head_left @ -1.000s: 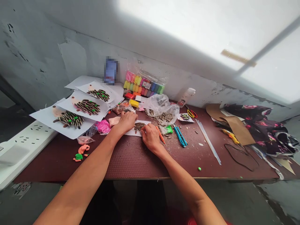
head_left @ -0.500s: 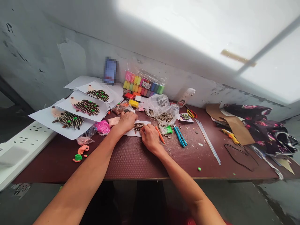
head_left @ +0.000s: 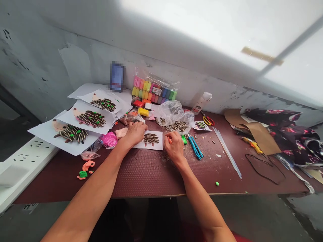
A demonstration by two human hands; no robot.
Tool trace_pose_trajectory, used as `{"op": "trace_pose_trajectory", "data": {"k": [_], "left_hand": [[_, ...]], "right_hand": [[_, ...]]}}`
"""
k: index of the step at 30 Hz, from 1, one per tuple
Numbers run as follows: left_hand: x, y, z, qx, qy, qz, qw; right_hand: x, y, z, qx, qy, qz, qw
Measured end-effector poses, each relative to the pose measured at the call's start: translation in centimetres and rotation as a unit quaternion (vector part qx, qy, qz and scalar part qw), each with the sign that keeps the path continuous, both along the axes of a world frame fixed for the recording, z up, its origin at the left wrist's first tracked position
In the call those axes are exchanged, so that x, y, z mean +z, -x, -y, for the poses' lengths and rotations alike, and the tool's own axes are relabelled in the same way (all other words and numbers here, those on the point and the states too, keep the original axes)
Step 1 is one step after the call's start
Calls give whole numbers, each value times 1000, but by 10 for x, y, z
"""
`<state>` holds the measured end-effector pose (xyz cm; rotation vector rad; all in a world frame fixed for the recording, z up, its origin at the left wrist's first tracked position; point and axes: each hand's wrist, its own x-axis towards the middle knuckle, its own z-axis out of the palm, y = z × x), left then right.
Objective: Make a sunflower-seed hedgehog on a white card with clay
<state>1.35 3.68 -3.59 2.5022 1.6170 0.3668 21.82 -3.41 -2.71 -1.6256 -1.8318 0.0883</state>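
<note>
A small white card (head_left: 158,145) lies on the table, bearing a hedgehog shape of striped sunflower seeds (head_left: 151,138) with little brown feet. My left hand (head_left: 137,132) rests on the card's left end, fingers curled and holding it down; they hide that part of the picture. To the right of the card, my right hand (head_left: 174,144) is closed around a slim orange pen-like tool (head_left: 169,140), mostly covered by the fingers. Behind the hands is a clear plastic bag (head_left: 185,118) with loose sunflower seeds. A blue utility knife (head_left: 195,148) lies right of my right hand.
Larger seed-hedgehog sheets (head_left: 93,138) overlap at the left, beside a white power strip (head_left: 37,151). Colored clay packs (head_left: 153,90) stand against the wall. Scissors (head_left: 209,121), clear glue sticks (head_left: 228,153) and a yellow glue gun (head_left: 252,144) lie to the right.
My right hand has moved off the card to the right and closed on the orange tool that lay there. More of the seed hedgehog is visible. My left hand stays on the card.
</note>
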Motion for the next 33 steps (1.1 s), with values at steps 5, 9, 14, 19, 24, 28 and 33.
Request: {"op": "trace_pose_trajectory", "data": {"k": [5,9,14,19,24,28,33], "left_hand": [[2,1,1,1,5,1,1000],[-1,4,0,-5,-5,28,1000],[-4,4,-1,-5,-14,24,1000],[-8,7,-2,-11,-34,54,998],[-7,8,-3,-11,-52,131,990],[-6,8,-4,17,-83,215,973],[-6,8,-4,36,-98,289,952]], "right_hand": [[-3,-6,-2,4,11,31,999],[-5,-8,-2,11,8,51,999],[-7,-11,-1,38,-31,81,996],[-12,-13,-1,46,-51,114,991],[-17,-15,-2,38,-59,151,986],[-19,-17,-3,32,-71,158,984],[-22,-20,-5,31,-79,160,983]]}}
